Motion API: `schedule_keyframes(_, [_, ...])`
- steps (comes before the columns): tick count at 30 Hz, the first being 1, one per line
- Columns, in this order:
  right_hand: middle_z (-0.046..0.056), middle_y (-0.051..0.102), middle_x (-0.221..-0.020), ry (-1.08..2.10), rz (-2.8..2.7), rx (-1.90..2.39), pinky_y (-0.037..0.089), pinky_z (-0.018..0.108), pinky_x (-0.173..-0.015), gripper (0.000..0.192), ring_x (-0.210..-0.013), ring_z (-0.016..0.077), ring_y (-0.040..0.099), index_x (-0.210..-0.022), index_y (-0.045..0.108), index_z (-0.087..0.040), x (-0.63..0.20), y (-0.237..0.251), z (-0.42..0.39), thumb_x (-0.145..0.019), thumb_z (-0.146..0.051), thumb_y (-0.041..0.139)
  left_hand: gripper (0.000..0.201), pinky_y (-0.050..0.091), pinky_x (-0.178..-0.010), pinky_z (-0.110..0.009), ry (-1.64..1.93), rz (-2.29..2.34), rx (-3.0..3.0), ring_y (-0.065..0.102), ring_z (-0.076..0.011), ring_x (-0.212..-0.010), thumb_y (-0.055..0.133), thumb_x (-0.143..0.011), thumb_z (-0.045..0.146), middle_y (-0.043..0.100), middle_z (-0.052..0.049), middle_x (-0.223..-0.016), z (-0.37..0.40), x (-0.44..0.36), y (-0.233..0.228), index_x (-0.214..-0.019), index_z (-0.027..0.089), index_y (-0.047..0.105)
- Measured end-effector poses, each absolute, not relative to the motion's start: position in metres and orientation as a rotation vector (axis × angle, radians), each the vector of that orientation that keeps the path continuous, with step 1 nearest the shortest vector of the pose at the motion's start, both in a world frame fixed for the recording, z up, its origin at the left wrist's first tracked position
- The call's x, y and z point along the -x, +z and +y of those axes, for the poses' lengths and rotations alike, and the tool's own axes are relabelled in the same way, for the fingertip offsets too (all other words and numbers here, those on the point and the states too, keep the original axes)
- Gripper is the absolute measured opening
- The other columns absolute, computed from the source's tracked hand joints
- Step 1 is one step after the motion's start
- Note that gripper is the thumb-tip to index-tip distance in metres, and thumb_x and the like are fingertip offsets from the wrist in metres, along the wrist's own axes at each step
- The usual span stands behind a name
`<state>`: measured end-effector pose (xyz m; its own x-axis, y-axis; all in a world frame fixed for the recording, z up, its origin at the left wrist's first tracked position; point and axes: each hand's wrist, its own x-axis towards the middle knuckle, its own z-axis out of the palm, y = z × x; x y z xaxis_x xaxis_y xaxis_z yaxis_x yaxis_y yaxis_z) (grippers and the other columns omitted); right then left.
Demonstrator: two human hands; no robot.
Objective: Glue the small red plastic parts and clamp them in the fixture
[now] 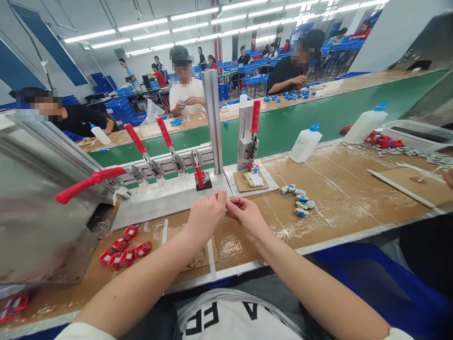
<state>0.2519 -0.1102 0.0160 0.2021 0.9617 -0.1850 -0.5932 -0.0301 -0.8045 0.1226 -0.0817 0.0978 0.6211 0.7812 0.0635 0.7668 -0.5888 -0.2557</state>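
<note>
Left hand (pixel 207 212): we have its fingertips pinched on a small part (pixel 227 203).
Right hand (pixel 247 217): pinches that part too, so our hands meet.
Small part: between our fingertips, mostly hidden by them.
Red pieces (pixel 120 245): grouped on our worktop (pixel 339 189), left of both hands and nearer us.
Blue-and-grey pieces (pixel 301 206): clustered to our hands' right.
Red-handled clamp (pixel 255 120): beyond our right hand, handle upright.
Blue-capped bottle (pixel 305 145): beyond our hands, to the right.
</note>
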Motion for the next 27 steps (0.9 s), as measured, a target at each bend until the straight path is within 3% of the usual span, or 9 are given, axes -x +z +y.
schedule_keyframes(4, [-0.001,0.072,-0.078,1.341,-0.428,0.85,0.06,0.027,-0.071,0.057,-0.069,0.0115,0.067,-0.088,0.074,-0.016,-0.264,0.006,-0.105,-0.052,-0.048,0.104,0.036,0.052,-0.065,-0.034,0.17,-1.06,2.599,0.076,-0.03,-0.083,0.039,-0.104,0.012,0.073,-0.015,-0.095,-0.068,-0.137,0.098,-0.135,0.014,0.056])
schedule_keyframes(9, [-0.002,0.073,-0.078,1.225,-0.289,0.776,0.062,0.023,-0.07,0.058,-0.068,0.0095,0.068,-0.086,0.073,-0.018,-0.289,-0.005,-0.095,-0.047,-0.047,0.106,0.064,0.056,-0.079,-0.037,0.024,-0.913,2.797,0.074,-0.0311,-0.103,0.056,-0.098,0.019,0.075,-0.018,-0.115,-0.047,-0.153,0.101,-0.158,0.009,0.037])
schedule_keyframes(13, [-0.001,0.075,-0.082,1.112,-0.27,0.777,0.063,0.023,-0.072,0.059,-0.072,0.0109,0.07,-0.087,0.074,-0.018,-0.313,-0.017,-0.084,-0.047,-0.048,0.105,0.053,0.057,-0.096,-0.04,-0.377,-1.088,3.246,0.071,-0.029,-0.118,0.057,-0.101,0.037,0.069,-0.016,-0.14,-0.03,-0.171,0.085,-0.149,0.015,0.052])
schedule_keyframes(16, [0.001,0.076,-0.085,1.034,-0.306,0.838,0.063,0.028,-0.073,0.059,-0.073,0.0138,0.07,-0.089,0.075,-0.018,-0.327,-0.025,-0.072,-0.048,-0.049,0.103,0.039,0.058,-0.096,-0.037,-0.91,-1.319,3.555,0.072,-0.0233,-0.112,0.055,-0.104,0.039,0.074,-0.01,-0.131,-0.014,-0.191,0.063,-0.138,0.021,0.064])
schedule_keyframes(19, [0.003,0.076,-0.086,0.994,-0.469,0.972,0.061,0.032,-0.071,0.051,-0.077,0.0183,0.07,-0.097,0.078,-0.018,-0.344,-0.026,-0.061,-0.063,-0.053,0.092,0.036,0.06,-0.088,-0.033,-1.356,-1.556,3.623,0.073,-0.0213,-0.103,0.07,-0.095,0.034,0.077,-0.01,-0.119,0.005,-0.214,0.045,-0.128,0.019,0.068])
schedule_keyframes(23, [0.005,0.076,-0.093,0.814,-0.887,1.296,0.056,0.035,-0.084,0.032,-0.095,0.0231,0.069,-0.102,0.08,-0.019,-0.375,-0.018,-0.048,-0.083,-0.041,0.068,0.038,0.06,-0.081,-0.031,-1.616,-1.826,3.499,0.07,-0.018,-0.09,0.08,-0.086,0.035,0.077,-0.008,-0.103,0.026,-0.235,0.031,-0.117,0.017,0.069])
schedule_keyframes(25, [0.006,0.077,-0.101,0.681,-1.119,1.455,0.052,0.037,-0.093,0.029,-0.103,0.0243,0.067,-0.102,0.08,-0.019,-0.39,-0.014,-0.042,-0.087,-0.035,0.061,0.04,0.06,-0.08,-0.031,-1.683,-1.918,3.458,0.069,-0.0161,-0.084,0.082,-0.084,0.037,0.075,-0.006,-0.094,0.034,-0.24,0.027,-0.116,0.017,0.069])
schedule_keyframes(27, [0.008,0.076,-0.104,0.594,-1.312,1.588,0.051,0.036,-0.092,0.031,-0.101,0.0243,0.066,-0.1,0.08,-0.018,-0.4,-0.011,-0.037,-0.091,-0.035,0.057,0.042,0.059,-0.081,-0.031,-1.726,-1.918,3.458,0.067,-0.0147,-0.081,0.083,-0.083,0.041,0.075,-0.005,-0.091,0.039,-0.242,0.022,-0.114,0.017,0.069])
